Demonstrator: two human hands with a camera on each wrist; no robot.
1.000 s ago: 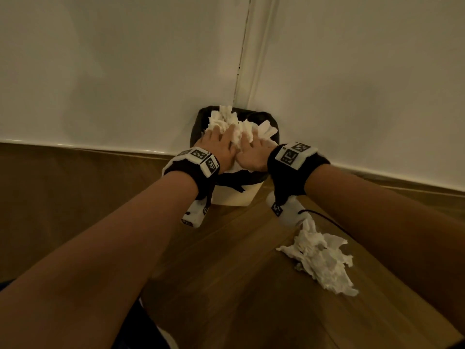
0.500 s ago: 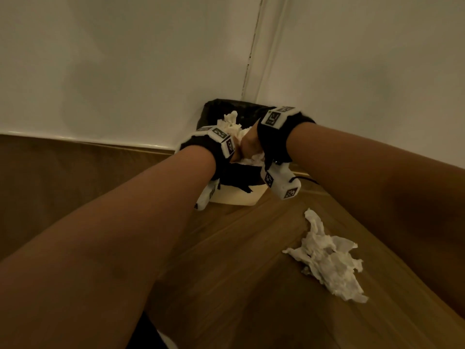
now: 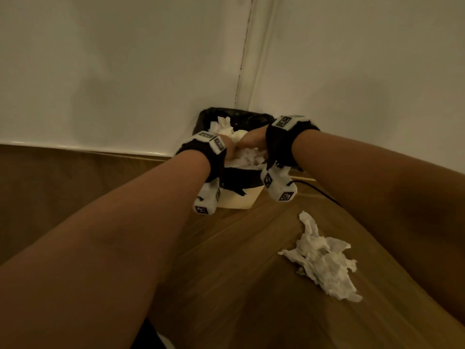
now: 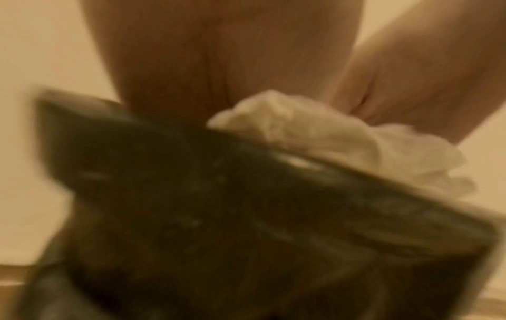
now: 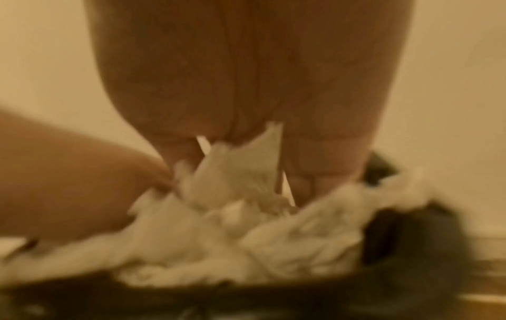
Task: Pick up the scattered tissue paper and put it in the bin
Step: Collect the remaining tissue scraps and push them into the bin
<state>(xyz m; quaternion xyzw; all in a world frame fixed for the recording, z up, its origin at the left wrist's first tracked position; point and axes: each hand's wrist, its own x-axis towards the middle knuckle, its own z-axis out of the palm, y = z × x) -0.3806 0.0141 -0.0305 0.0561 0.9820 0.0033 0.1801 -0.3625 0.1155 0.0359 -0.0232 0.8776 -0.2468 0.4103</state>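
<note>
While both hands [image 3: 245,147] press tissue [image 3: 247,157] into the bin [image 3: 234,195], push straight down. Finger positions are buried; I cannot tell.

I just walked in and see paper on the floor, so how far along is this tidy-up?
Partly done. A heap of tissue already sits in the bin, piled up to its rim. In hand: the left hand and right hand are both down on that heap, apparently pushing it in; the fingers are too blurred to say more. Left to do: one crumpled clump lies on the wooden floor, to the right of the bin.
</note>
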